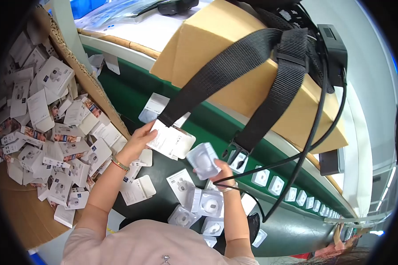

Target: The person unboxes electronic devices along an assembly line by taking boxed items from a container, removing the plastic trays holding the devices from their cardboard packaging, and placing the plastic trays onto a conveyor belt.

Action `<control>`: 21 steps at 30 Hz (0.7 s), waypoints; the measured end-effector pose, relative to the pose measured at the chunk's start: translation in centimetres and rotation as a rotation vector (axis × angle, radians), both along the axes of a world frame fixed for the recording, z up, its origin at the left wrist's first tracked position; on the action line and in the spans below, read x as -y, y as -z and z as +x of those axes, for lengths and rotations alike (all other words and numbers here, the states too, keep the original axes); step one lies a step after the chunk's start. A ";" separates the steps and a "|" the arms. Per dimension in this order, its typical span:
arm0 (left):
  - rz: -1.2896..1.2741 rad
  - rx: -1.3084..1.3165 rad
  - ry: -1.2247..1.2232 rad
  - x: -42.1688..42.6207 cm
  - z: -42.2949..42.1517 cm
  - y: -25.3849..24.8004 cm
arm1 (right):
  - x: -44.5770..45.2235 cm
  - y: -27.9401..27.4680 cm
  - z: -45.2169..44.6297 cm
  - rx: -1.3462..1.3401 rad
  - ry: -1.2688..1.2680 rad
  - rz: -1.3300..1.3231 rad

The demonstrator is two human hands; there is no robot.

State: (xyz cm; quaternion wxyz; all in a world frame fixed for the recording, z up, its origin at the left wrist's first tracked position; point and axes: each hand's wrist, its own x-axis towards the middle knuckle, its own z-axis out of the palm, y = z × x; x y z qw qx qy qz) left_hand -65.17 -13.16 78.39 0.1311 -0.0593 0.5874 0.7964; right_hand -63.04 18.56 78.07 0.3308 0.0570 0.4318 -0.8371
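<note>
My left hand [139,140] is closed on the edge of a flat white printed carton [171,142]. In my right hand [223,171] is a clear plastic tray [202,160], tilted and held just right of the carton; its contents are hard to make out. Below my hands, a white carton [180,185] with an earbud picture lies on the dark work surface. Beside it several clear plastic trays [211,205] with white round pieces are heaped near my body. Another carton [138,190] lies under my left forearm.
A large cardboard box [93,86] full of flat white cartons [57,75] stands at left. Beyond my hands runs a green conveyor belt [221,128] with a row of plastic trays [276,185]. Black straps [225,66] and cables [314,128] hang across the view before a brown box [216,31].
</note>
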 end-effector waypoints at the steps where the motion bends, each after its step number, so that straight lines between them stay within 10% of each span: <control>1: 0.021 0.006 0.017 -0.4 -0.1 -0.7 | 0.3 0.2 0.2 0.079 0.015 -0.049; 21: -0.008 0.113 0.293 -3.6 -3.5 2.2 | 2.9 5.4 -2.1 0.296 -0.039 -0.466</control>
